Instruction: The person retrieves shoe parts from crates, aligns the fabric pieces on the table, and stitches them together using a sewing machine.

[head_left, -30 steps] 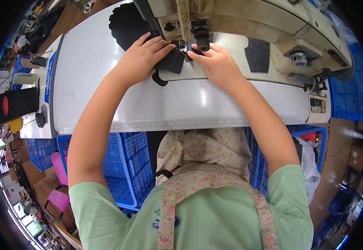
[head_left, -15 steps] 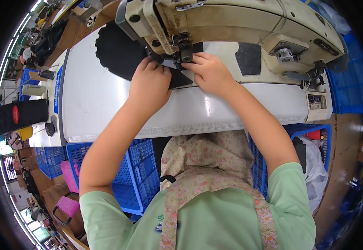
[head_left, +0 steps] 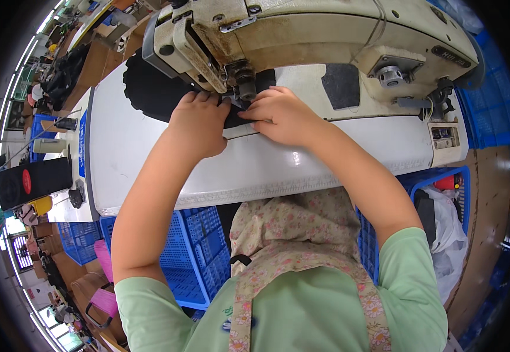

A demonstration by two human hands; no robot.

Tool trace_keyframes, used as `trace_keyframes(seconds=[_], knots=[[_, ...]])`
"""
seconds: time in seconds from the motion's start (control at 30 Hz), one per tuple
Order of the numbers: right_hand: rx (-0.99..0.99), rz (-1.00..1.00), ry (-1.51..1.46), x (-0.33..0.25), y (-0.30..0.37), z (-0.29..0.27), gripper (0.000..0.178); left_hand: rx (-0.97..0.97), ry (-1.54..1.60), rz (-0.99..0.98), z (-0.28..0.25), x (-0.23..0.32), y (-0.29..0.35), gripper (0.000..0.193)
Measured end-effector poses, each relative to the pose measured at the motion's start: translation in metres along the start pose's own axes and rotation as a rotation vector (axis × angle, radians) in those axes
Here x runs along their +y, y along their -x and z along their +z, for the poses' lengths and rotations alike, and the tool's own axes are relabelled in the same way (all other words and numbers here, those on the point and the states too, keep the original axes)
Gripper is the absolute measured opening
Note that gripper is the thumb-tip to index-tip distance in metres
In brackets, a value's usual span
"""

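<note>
Since the head view has the black fabric point(head_left: 146, 94) running under the needle end of the sewing machine point(head_left: 302, 41), wavy edge out to the machine's left, you look part-way through; stitched length can't be read. Your left hand point(head_left: 199, 126) is palm-down on it, just in front of the machine; right hand point(head_left: 287, 117) has fingers together at the near edge. Can't tell if either pinches. Separate black piece point(head_left: 342, 87), under the machine's arm, is untouched. Open tabletop point(head_left: 255, 164) in front of the machine; its body hems in the far side.
</note>
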State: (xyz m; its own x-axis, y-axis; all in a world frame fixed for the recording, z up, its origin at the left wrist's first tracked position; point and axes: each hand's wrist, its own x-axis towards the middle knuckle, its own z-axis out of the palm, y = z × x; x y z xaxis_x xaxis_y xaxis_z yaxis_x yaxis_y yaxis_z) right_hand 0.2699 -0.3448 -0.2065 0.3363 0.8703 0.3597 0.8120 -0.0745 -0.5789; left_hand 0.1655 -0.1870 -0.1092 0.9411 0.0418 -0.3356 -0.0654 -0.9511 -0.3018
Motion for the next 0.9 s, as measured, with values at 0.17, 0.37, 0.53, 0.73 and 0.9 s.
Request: trace_keyframes(seconds=[0.17,0.37,0.53,0.73,0.9], knots=[[-0.084,-0.041,-0.028,0.001,-0.005,-0.008,0.030,0.422,0.071,0.129,0.023,-0.013,-0.005,0.024],[-0.077,-0.086,-0.020,0.004,-0.005,-0.018,0.030,0.277,-0.010,0.022,0.011,0.013,-0.009,0.008],[-0.008,-0.096,0.034,0.003,-0.002,-0.013,0.025,0.403,0.074,0.033,0.011,0.023,-0.010,0.007],[0.035,-0.149,0.155,0.006,0.003,-0.003,0.022,0.398,0.142,-0.041,0.024,0.040,-0.010,0.015],[0.085,-0.145,0.160,0.006,0.006,0.000,0.022,0.482,0.227,-0.056,0.031,0.046,-0.003,0.022]])
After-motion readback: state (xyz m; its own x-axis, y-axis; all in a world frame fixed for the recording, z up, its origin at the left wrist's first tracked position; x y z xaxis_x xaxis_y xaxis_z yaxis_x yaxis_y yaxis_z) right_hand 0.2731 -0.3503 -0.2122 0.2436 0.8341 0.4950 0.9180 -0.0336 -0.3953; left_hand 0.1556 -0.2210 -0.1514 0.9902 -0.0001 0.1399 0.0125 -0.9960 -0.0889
